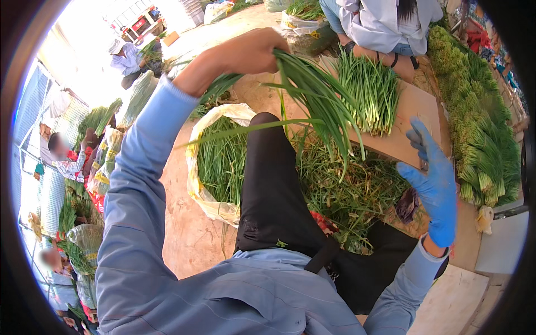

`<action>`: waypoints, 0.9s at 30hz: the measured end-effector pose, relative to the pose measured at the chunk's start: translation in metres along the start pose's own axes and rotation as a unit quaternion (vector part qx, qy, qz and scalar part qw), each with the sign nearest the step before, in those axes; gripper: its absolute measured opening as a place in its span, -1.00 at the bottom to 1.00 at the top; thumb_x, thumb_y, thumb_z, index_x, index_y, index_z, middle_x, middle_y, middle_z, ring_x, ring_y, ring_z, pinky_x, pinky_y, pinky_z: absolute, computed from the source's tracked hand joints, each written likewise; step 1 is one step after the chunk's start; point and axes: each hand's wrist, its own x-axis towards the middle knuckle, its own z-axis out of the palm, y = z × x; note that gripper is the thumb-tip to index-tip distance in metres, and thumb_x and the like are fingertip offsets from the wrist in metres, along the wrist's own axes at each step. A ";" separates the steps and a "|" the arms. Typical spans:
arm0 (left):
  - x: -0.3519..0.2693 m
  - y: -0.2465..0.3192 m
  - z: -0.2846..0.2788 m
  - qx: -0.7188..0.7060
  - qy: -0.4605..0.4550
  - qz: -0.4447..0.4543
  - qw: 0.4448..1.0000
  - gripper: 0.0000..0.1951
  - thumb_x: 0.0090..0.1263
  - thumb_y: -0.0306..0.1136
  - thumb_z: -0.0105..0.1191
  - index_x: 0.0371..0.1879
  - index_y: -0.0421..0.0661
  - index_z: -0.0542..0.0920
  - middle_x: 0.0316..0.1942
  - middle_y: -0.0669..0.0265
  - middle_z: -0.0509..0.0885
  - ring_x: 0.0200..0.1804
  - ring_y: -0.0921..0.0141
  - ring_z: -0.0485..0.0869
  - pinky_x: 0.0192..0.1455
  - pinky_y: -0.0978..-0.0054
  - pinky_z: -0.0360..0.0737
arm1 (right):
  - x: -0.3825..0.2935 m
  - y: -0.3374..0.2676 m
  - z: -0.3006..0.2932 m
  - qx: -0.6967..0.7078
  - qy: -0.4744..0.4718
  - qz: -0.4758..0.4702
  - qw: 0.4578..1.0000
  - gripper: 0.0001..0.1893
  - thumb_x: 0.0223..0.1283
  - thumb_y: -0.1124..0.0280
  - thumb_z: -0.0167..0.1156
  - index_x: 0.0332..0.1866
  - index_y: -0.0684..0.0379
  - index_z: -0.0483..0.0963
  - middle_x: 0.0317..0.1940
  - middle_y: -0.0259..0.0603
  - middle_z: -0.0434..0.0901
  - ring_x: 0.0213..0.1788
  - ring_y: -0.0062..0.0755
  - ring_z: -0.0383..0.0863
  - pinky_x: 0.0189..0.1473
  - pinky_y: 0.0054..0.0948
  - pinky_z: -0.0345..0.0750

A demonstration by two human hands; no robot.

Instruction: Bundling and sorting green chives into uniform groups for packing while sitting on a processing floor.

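Note:
My bare left hand (245, 51) is raised at the top middle, closed around a bunch of long green chives (312, 88). The leaves hang down to the right, and some stick out to the left behind the wrist. On the right, my right hand (433, 188) wears a blue glove, its fingers spread with nothing seen between them. A small metal piece (424, 166) shows near those fingers; I cannot tell what it is. Between my hands, a pile of chives with pale stems (370, 96) lies on a tan board (418, 109). Loose trimmings (347, 197) heap up below the board.
A plastic sack of greens (222, 163) stands beside my knee (268, 167). Bundled chives (481, 121) form a long row at the right. A person in a white shirt (385, 25) sits beyond the board. Other people and filled bags (138, 98) are at the left.

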 end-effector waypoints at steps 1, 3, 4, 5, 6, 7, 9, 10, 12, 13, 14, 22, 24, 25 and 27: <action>0.008 0.006 -0.005 0.042 -0.041 -0.029 0.998 -0.67 0.01 -0.61 -0.03 -0.19 -0.36 0.63 -0.44 0.11 0.67 -0.31 0.36 0.64 -0.23 0.42 0.55 | 0.005 -0.006 0.007 -0.002 0.000 -0.006 1.000 -0.08 -0.07 0.02 0.44 0.43 0.11 0.21 0.23 -0.03 0.45 0.23 -0.22 0.46 0.27 -0.36 0.35; 0.024 0.007 -0.008 0.041 -0.069 -0.007 0.997 -0.69 -0.03 -0.57 0.01 -0.25 -0.36 0.63 -0.55 0.14 0.62 -0.40 0.34 0.61 -0.31 0.37 0.54 | 0.015 -0.015 0.023 -0.018 0.002 -0.094 0.995 -0.02 -0.15 0.02 0.47 0.43 0.12 0.19 0.28 0.00 0.40 0.34 -0.20 0.36 0.36 -0.31 0.25; 0.029 0.012 -0.010 0.052 -0.097 -0.019 0.994 -0.71 -0.06 -0.55 0.03 -0.29 -0.35 0.62 -0.58 0.16 0.58 -0.44 0.35 0.58 -0.34 0.36 0.52 | 0.020 -0.021 0.029 -0.032 -0.006 -0.102 0.994 0.04 -0.19 0.04 0.48 0.46 0.14 0.13 0.33 0.01 0.33 0.41 -0.19 0.26 0.40 -0.30 0.19; 0.034 0.016 -0.012 0.063 -0.126 -0.031 0.990 -0.72 -0.08 -0.54 0.06 -0.33 -0.35 0.61 -0.61 0.18 0.55 -0.47 0.37 0.54 -0.38 0.35 0.50 | 0.024 -0.025 0.035 -0.034 -0.006 -0.104 0.994 0.04 -0.19 0.04 0.48 0.46 0.14 0.13 0.33 0.01 0.33 0.41 -0.19 0.26 0.40 -0.30 0.19; 0.039 0.021 -0.012 0.056 -0.134 -0.015 0.989 -0.77 -0.09 -0.52 0.08 -0.40 -0.34 0.60 -0.62 0.23 0.51 -0.51 0.39 0.48 -0.46 0.35 0.43 | 0.027 -0.026 0.041 -0.045 0.000 -0.117 0.992 0.06 -0.20 0.07 0.49 0.47 0.15 0.10 0.35 0.02 0.30 0.42 -0.17 0.24 0.41 -0.30 0.18; 0.043 0.024 -0.012 0.055 -0.132 -0.014 0.990 -0.77 -0.09 -0.52 0.08 -0.40 -0.34 0.60 -0.62 0.23 0.51 -0.51 0.39 0.48 -0.46 0.35 0.43 | 0.031 -0.025 0.045 -0.055 0.006 -0.129 0.990 0.07 -0.21 0.10 0.49 0.47 0.17 0.08 0.37 0.03 0.27 0.43 -0.15 0.23 0.42 -0.30 0.16; 0.050 0.037 -0.017 0.076 -0.158 -0.022 0.984 -0.80 -0.07 -0.53 0.06 -0.43 -0.33 0.59 -0.66 0.25 0.48 -0.58 0.43 0.44 -0.55 0.37 0.38 | 0.042 -0.016 0.048 -0.050 0.007 -0.147 0.988 0.14 -0.25 -0.04 0.48 0.47 0.23 0.05 0.38 0.08 0.23 0.44 -0.09 0.20 0.42 -0.28 0.17; 0.052 0.048 -0.021 0.069 -0.167 -0.017 0.983 -0.85 -0.07 -0.53 0.06 -0.49 -0.30 0.57 -0.70 0.30 0.44 -0.65 0.47 0.39 -0.63 0.41 0.32 | 0.046 -0.013 0.049 -0.042 0.009 -0.165 0.985 0.22 -0.30 -0.18 0.46 0.46 0.30 0.01 0.39 0.14 0.18 0.45 -0.04 0.17 0.42 -0.25 0.17; 0.060 0.053 -0.021 0.057 -0.179 -0.030 0.982 -0.86 -0.08 -0.53 0.06 -0.50 -0.29 0.57 -0.72 0.32 0.42 -0.67 0.49 0.37 -0.65 0.43 0.30 | 0.054 -0.013 0.052 -0.032 0.009 -0.163 0.986 0.23 -0.32 -0.14 0.49 0.46 0.31 0.01 0.39 0.16 0.18 0.45 -0.03 0.16 0.42 -0.26 0.17; 0.063 0.056 -0.021 0.047 -0.190 -0.046 0.980 -0.87 -0.08 -0.54 0.05 -0.51 -0.27 0.56 -0.74 0.34 0.39 -0.70 0.50 0.35 -0.67 0.45 0.28 | 0.058 -0.014 0.054 -0.019 0.011 -0.163 0.986 0.24 -0.34 -0.11 0.51 0.46 0.31 0.01 0.39 0.18 0.18 0.45 -0.02 0.16 0.42 -0.26 0.17; 0.063 0.058 -0.019 0.054 -0.168 -0.018 0.984 -0.86 -0.09 -0.55 0.04 -0.50 -0.26 0.57 -0.74 0.37 0.35 -0.72 0.50 0.33 -0.69 0.45 0.25 | 0.062 -0.016 0.056 -0.021 0.010 -0.163 0.986 0.24 -0.34 -0.11 0.51 0.46 0.31 0.01 0.39 0.18 0.18 0.45 -0.02 0.16 0.42 -0.26 0.17; 0.084 0.087 -0.010 0.119 -0.205 0.091 0.967 -0.82 0.00 -0.42 0.09 -0.55 -0.34 0.57 -0.66 0.21 0.52 -0.55 0.43 0.51 -0.51 0.31 0.39 | 0.112 -0.020 0.065 -0.047 0.030 -0.174 0.983 0.15 -0.31 0.10 0.55 0.44 0.34 0.05 0.25 0.10 0.41 0.31 -0.13 0.41 0.28 -0.32 0.36; 0.084 0.092 -0.007 0.121 -0.216 0.133 0.960 -0.85 -0.11 -0.49 0.01 -0.59 -0.34 0.53 -0.68 0.11 0.51 -0.57 0.34 0.51 -0.49 0.22 0.37 | 0.118 -0.015 0.061 0.012 -0.001 -0.162 0.987 0.11 -0.28 0.13 0.54 0.43 0.32 0.08 0.18 0.06 0.47 0.25 -0.17 0.47 0.25 -0.35 0.40; 0.082 0.093 -0.006 0.117 -0.216 0.134 0.960 -0.85 -0.11 -0.49 0.01 -0.59 -0.34 0.53 -0.68 0.11 0.51 -0.57 0.34 0.51 -0.49 0.22 0.37 | 0.121 -0.012 0.060 0.073 -0.032 -0.149 0.986 0.07 -0.25 0.15 0.54 0.42 0.30 0.11 0.12 0.03 0.54 0.20 -0.21 0.53 0.21 -0.37 0.44; 0.079 0.097 -0.004 0.132 -0.147 0.170 0.965 -0.84 -0.09 -0.49 0.02 -0.56 -0.36 0.52 -0.63 -0.02 0.55 -0.53 0.18 0.55 -0.44 0.16 0.40 | 0.125 -0.007 0.055 0.063 -0.047 -0.148 0.986 0.01 -0.20 0.17 0.52 0.41 0.27 0.16 0.04 -0.01 0.58 0.13 -0.25 0.57 0.17 -0.38 0.46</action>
